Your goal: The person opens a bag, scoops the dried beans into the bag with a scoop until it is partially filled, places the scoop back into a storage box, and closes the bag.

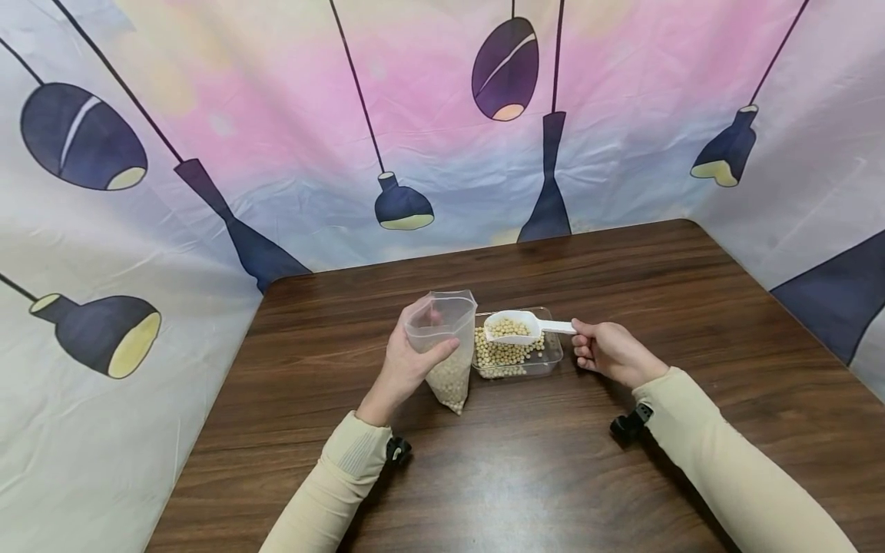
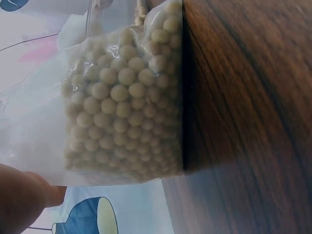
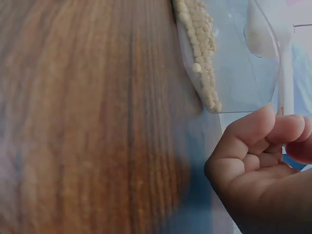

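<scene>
My left hand (image 1: 406,357) grips a clear plastic bag (image 1: 442,319) near its open top, thumb in front. Pale round soybeans (image 2: 119,105) fill its lower part, which reaches down to the wooden table. In my right hand (image 1: 615,352) is the handle of a white scoop (image 1: 535,330), pinched between thumb and curled fingers. The scoop is heaped with soybeans (image 1: 509,327) and sits above a clear plastic tray (image 1: 555,355), beside the bag. More soybeans (image 1: 505,355) lie in the tray, mostly toward its left side. The right wrist view shows the tray wall (image 3: 243,87) close to the fingers.
The dark wooden table (image 1: 525,476) extends around the bag and tray. Behind it and at both sides hangs a cloth (image 1: 276,115) printed with lamps. Each wrist wears a small black device, one at the left cuff (image 1: 398,451) and one at the right (image 1: 631,425).
</scene>
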The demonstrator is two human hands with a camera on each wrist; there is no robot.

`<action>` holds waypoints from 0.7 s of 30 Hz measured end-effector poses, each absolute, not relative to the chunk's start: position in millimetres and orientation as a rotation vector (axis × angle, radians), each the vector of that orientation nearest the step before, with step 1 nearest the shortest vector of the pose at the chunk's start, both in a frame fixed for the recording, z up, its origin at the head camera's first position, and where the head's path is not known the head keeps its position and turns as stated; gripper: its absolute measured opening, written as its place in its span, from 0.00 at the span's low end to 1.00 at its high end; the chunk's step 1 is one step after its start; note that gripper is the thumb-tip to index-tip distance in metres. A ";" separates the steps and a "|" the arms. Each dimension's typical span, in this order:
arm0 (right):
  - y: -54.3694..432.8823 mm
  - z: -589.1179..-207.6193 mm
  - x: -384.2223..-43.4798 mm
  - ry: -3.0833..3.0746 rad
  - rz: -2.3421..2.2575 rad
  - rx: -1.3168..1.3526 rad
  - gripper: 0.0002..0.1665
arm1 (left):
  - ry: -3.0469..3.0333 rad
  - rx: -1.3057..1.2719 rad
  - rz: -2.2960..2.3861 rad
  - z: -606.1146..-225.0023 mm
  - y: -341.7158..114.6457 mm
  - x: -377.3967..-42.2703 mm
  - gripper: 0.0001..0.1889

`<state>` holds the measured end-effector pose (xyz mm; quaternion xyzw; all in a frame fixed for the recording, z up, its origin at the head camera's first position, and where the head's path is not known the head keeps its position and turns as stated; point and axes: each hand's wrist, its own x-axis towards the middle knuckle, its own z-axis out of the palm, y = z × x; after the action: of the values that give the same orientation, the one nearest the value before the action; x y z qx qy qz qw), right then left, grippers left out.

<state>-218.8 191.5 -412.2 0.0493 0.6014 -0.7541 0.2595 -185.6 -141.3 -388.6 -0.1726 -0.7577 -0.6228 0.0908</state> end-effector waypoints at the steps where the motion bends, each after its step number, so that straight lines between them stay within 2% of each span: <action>1: 192.5 -411.6 -219.2 1.598 -2.069 0.132 0.14 | -2.252 -0.516 -1.850 -388.8 -141.2 -185.8 0.38; 10: 199.4 -380.2 -218.5 1.488 -2.270 0.139 0.13 | -2.256 -0.525 -1.837 -388.3 -140.4 -186.6 0.38; 21: 188.4 -330.9 -216.5 1.548 -2.327 -0.021 0.16 | -2.294 -0.491 -1.883 -384.3 -138.1 -186.0 0.39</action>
<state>-216.5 188.4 -330.9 -0.0072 0.5456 -0.8201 0.1724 -186.0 -138.1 -384.3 -0.1629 -0.7609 -0.6245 0.0664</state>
